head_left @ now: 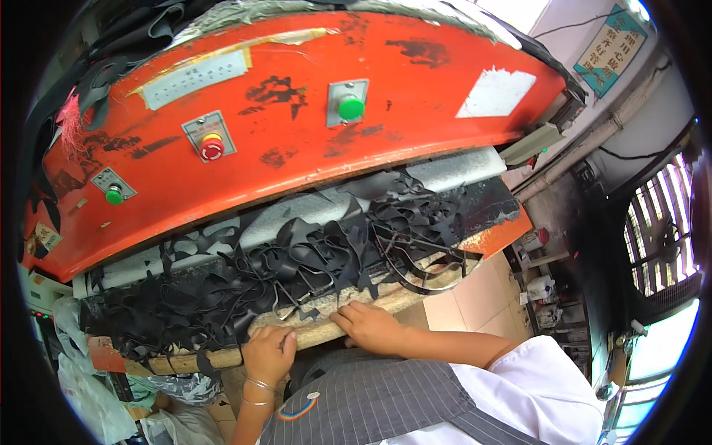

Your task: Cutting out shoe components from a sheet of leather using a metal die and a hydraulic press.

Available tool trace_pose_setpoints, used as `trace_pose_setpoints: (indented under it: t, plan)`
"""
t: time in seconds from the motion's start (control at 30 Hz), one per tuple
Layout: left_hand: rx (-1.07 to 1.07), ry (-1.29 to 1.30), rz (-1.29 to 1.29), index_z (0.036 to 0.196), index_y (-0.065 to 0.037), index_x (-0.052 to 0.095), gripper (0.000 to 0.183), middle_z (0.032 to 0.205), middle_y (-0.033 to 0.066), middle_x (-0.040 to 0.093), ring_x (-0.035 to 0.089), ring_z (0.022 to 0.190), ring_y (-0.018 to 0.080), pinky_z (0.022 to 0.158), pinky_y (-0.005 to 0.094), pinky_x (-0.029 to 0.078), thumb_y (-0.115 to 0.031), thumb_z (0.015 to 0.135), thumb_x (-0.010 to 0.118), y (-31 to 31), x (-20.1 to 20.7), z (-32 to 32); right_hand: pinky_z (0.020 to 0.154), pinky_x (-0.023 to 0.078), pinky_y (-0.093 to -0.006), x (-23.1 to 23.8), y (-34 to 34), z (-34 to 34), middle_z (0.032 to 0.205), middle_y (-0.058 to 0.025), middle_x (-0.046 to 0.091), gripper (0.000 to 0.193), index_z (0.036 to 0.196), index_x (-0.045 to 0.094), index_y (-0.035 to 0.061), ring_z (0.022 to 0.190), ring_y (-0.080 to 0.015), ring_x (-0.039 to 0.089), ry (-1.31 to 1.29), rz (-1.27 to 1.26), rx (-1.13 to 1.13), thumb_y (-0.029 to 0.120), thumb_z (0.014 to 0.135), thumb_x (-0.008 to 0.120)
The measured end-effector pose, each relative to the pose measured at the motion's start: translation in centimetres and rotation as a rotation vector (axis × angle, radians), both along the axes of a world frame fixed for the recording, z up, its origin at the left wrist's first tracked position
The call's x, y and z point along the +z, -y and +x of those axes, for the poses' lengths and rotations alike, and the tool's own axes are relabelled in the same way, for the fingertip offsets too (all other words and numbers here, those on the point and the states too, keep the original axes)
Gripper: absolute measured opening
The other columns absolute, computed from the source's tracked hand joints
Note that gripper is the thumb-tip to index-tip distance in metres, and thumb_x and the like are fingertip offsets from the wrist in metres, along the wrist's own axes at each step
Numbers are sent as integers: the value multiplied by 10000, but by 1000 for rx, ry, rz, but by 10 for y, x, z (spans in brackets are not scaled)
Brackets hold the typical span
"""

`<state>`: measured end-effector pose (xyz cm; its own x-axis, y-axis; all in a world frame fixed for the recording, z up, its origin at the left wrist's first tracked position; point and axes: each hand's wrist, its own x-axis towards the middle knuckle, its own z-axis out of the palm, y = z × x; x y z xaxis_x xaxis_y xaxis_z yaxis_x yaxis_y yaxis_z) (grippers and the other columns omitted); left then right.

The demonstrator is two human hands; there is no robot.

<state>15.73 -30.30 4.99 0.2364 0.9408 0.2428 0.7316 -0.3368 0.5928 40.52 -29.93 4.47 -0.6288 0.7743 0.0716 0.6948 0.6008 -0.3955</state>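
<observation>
My left hand rests on the front edge of a worn, pale board, its thumb apart from the fingers and nothing plainly held. On the same edge, further right, lies my right hand, fingers loosely stretched and empty. Just beyond my hands, a heap of black sheet scraps, full of cut-out curves, covers the machine bed. A thin metal cutting die lies among the scraps near my fingers. To the right, a larger curved cutting die sits partly over the board, touching neither hand.
Above the bed stretches the press's red beam, with a red stop button, a green button and a smaller green button. Plastic bags stand at lower left. Shelves and a tiled floor lie right.
</observation>
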Motion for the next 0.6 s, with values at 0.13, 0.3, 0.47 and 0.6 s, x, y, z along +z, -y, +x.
trace_pose_setpoints:
  t: [0.13, 0.3, 0.47, 0.6]
  plan:
    - [62, -97, -52, 809, -97, 721, 129, 795, 75, 665, 633, 766, 293, 686, 383, 505, -215, 768, 686, -4, 0, 11, 734, 516, -330, -10, -6, 0, 900, -84, 599, 268, 983, 622, 22, 858, -244, 593, 12, 104, -88, 147, 746, 626]
    - [25, -116, -109, 698, -92, 717, 201, 699, 100, 658, 639, 679, 306, 621, 402, 502, -285, 755, 709, -22, 8, 11, 690, 538, -374, -4, -21, 8, 829, -121, 632, 160, 819, 642, 21, 827, -282, 635, -50, 70, 2, 147, 723, 626]
    - [-98, 2, -234, 698, -43, 697, 254, 643, 145, 630, 630, 620, 319, 581, 399, 491, -269, 813, 691, -93, 51, 26, 768, 535, -464, 58, -107, 32, 969, -156, 668, 331, 978, 643, 39, 930, -348, 657, 87, -381, 122, 309, 793, 694]
    - [-53, 117, -10, 919, -2, 672, 212, 884, 178, 645, 630, 812, 332, 731, 390, 495, -201, 848, 663, -222, 34, 74, 902, 487, -413, 53, -223, 51, 1190, -158, 578, 528, 1211, 559, 25, 1112, -326, 536, -38, 129, -229, 285, 782, 724]
